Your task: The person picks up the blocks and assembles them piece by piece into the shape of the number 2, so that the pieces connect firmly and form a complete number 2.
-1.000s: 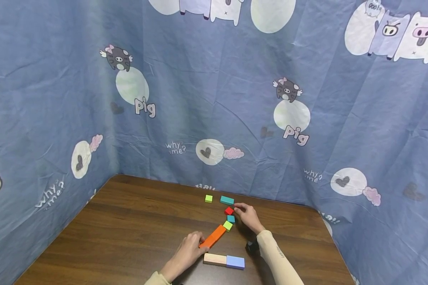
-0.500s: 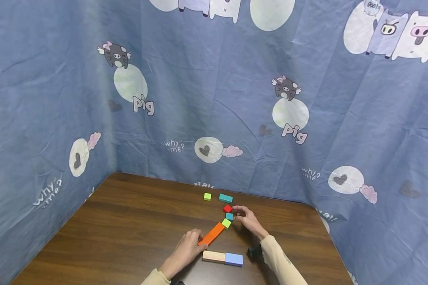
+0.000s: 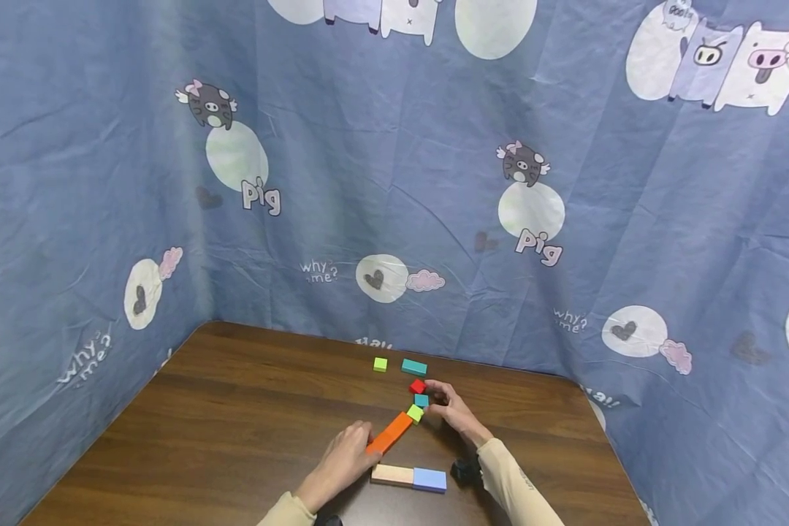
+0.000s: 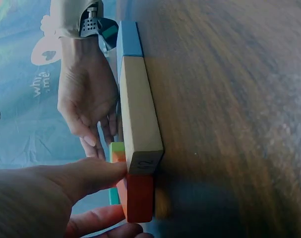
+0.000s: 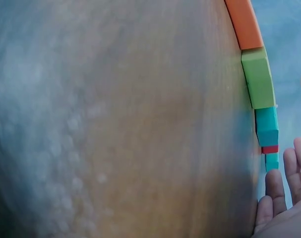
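My left hand (image 3: 348, 454) holds the near end of a long orange block (image 3: 389, 434), thumb on one side and fingers on the other in the left wrist view. From its far end a slanting row runs away: a lime cube (image 3: 415, 414), a teal block (image 3: 421, 400) and a red block (image 3: 417, 386). Just right of this row is my right hand (image 3: 455, 410), its fingers loosely bent and thumb spread from index finger. The right wrist view shows nothing in its palm (image 5: 289, 213). A plain wooden block (image 3: 392, 475) lies end to end with a blue block (image 3: 429, 479) nearer to me.
Behind the row a longer teal block (image 3: 414, 367) lies near the table's back edge, with another lime cube (image 3: 380, 364) to its left. The brown wooden table (image 3: 250, 416) meets a blue printed curtain (image 3: 342, 183) at the back and sides.
My right hand has drawn slightly toward me, from beside the red block to beside the teal block and lime cube, and its thumb and index finger have spread. My left hand keeps its hold.
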Demonstrator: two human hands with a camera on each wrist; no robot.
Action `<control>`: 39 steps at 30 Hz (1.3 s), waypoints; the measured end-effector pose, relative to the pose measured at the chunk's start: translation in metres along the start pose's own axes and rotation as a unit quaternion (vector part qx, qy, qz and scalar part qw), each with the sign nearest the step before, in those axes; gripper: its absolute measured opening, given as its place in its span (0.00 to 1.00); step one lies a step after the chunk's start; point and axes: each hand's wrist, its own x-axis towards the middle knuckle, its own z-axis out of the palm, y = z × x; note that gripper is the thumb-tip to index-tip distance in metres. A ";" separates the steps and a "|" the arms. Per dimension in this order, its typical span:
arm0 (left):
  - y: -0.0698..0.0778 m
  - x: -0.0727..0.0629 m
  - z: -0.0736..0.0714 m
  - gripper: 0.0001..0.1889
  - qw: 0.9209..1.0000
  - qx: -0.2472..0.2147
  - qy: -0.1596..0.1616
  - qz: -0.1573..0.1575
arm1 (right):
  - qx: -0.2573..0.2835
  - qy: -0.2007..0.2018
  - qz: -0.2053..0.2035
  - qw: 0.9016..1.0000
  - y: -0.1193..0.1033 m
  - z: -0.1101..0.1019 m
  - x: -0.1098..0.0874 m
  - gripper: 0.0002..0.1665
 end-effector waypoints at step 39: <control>-0.049 0.155 0.031 0.07 0.991 -0.106 -0.080 0.002 | -0.103 -0.020 -0.057 0.993 0.010 0.001 0.003 0.37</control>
